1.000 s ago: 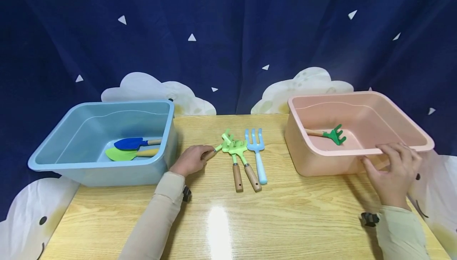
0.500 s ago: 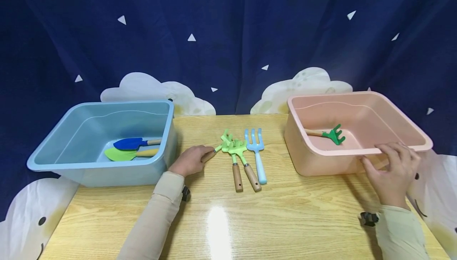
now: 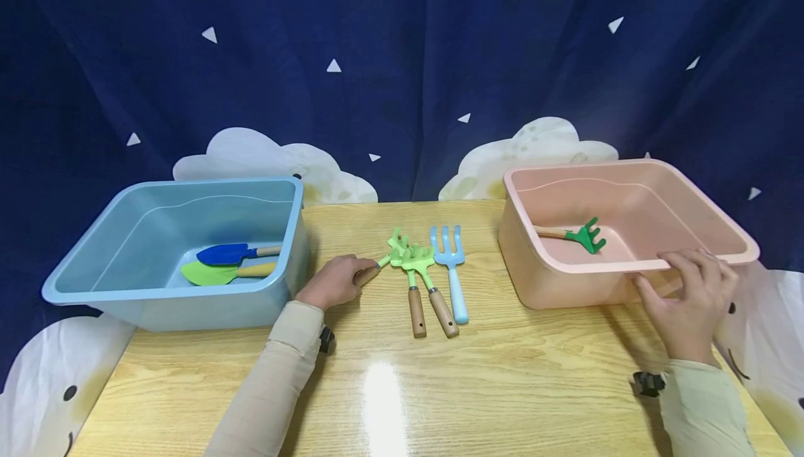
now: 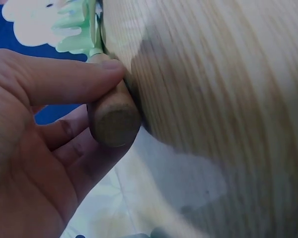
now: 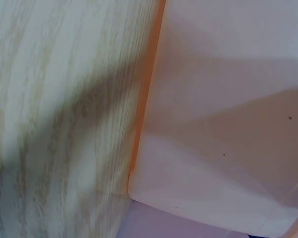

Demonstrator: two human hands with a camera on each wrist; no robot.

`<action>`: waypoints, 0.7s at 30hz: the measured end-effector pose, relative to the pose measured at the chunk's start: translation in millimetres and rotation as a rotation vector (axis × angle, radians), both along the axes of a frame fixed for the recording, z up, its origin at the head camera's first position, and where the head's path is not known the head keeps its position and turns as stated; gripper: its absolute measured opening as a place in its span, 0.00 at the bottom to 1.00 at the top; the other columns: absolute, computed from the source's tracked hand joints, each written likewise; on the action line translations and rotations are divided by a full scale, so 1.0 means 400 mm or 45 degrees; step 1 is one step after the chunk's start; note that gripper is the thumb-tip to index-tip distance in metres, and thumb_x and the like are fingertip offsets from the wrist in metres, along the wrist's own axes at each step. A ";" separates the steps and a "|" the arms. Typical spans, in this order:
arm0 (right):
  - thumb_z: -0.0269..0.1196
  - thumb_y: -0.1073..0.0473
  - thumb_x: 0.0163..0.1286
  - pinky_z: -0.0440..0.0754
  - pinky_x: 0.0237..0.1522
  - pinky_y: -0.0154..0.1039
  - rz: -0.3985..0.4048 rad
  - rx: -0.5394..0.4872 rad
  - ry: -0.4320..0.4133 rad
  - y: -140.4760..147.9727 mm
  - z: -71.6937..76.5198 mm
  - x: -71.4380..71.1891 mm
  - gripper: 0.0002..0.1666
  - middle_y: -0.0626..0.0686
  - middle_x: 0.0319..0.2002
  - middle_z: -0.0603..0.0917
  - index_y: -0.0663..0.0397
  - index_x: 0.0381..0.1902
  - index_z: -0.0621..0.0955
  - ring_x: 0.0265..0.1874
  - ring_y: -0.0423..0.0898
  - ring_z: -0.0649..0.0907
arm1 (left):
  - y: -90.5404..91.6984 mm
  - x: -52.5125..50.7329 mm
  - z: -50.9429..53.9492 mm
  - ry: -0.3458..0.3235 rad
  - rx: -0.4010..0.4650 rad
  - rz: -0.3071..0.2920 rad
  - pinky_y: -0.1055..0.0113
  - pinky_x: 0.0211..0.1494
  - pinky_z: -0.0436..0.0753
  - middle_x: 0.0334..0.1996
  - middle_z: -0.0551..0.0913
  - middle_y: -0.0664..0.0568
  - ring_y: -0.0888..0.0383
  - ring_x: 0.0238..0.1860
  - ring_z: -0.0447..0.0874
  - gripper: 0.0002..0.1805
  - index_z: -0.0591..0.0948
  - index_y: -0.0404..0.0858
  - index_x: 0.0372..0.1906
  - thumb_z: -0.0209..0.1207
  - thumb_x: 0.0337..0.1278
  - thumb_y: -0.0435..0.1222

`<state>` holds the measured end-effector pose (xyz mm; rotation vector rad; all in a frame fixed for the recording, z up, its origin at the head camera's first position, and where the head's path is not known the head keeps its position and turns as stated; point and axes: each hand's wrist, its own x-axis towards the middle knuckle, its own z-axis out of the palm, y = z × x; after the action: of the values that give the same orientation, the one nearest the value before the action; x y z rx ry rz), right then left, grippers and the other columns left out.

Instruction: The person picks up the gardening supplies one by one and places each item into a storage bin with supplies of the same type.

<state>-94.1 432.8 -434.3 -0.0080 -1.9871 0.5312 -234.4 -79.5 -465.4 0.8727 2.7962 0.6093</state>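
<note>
My left hand (image 3: 336,282) pinches the wooden handle (image 4: 115,119) of a small light green rake between thumb and fingers; its green head (image 3: 398,239) lies against two other green rakes (image 3: 422,261) with wooden handles. Right of these lies a light blue fork (image 3: 453,268). On the front rim of the pink bin (image 3: 565,288) rests my right hand (image 3: 691,303), fingers over the rim and thumb against the outer wall. In the right wrist view, the pink wall (image 5: 228,129) shows but the hand does not.
A blue bin (image 3: 188,310) at the left holds a blue trowel (image 3: 222,255) and a lime green trowel (image 3: 210,273). Inside the pink bin lies a dark green rake (image 3: 587,236). Behind the wooden table (image 3: 502,387) hangs a dark blue curtain (image 3: 377,24).
The blue bin appears slightly further left in the head view, along with a slight shift of the whole picture. Both hands keep their holds and places.
</note>
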 end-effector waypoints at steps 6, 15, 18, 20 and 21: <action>0.62 0.24 0.57 0.53 0.69 0.48 0.001 0.009 0.018 -0.002 0.004 0.000 0.49 0.74 0.44 0.79 0.72 0.40 0.82 0.54 0.72 0.72 | 0.001 -0.001 0.004 -0.017 -0.006 0.013 0.62 0.40 0.77 0.36 0.84 0.51 0.57 0.33 0.75 0.32 0.82 0.46 0.59 0.64 0.45 0.21; 0.62 0.25 0.57 0.53 0.69 0.47 0.000 0.007 0.041 -0.009 0.006 0.000 0.49 0.74 0.43 0.79 0.73 0.40 0.82 0.53 0.72 0.73 | 0.001 0.001 0.010 -0.057 -0.006 -0.028 0.64 0.38 0.75 0.34 0.81 0.50 0.57 0.32 0.73 0.31 0.81 0.46 0.59 0.67 0.47 0.23; 0.63 0.25 0.56 0.54 0.69 0.47 0.007 0.000 0.062 -0.014 0.010 0.000 0.49 0.74 0.42 0.79 0.73 0.39 0.82 0.54 0.71 0.74 | -0.001 0.001 0.010 -0.056 -0.015 -0.025 0.64 0.37 0.74 0.34 0.81 0.50 0.57 0.31 0.72 0.30 0.81 0.47 0.59 0.67 0.48 0.24; 0.63 0.25 0.56 0.54 0.69 0.47 0.007 0.001 0.069 -0.016 0.012 0.000 0.49 0.74 0.42 0.79 0.73 0.39 0.82 0.54 0.70 0.74 | -0.001 0.001 0.008 -0.065 -0.005 -0.019 0.64 0.38 0.74 0.35 0.81 0.50 0.56 0.32 0.72 0.31 0.81 0.47 0.60 0.67 0.48 0.24; 0.63 0.25 0.56 0.54 0.69 0.47 0.009 -0.001 0.076 -0.016 0.012 0.000 0.49 0.74 0.42 0.79 0.73 0.39 0.82 0.55 0.70 0.74 | -0.002 0.000 0.006 -0.070 0.001 -0.016 0.64 0.38 0.74 0.35 0.81 0.50 0.56 0.32 0.72 0.32 0.81 0.47 0.61 0.67 0.47 0.24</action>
<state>-93.9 426.4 -429.5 0.0140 -1.9296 0.5310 -234.3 -80.3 -463.0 0.8596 2.7402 0.6227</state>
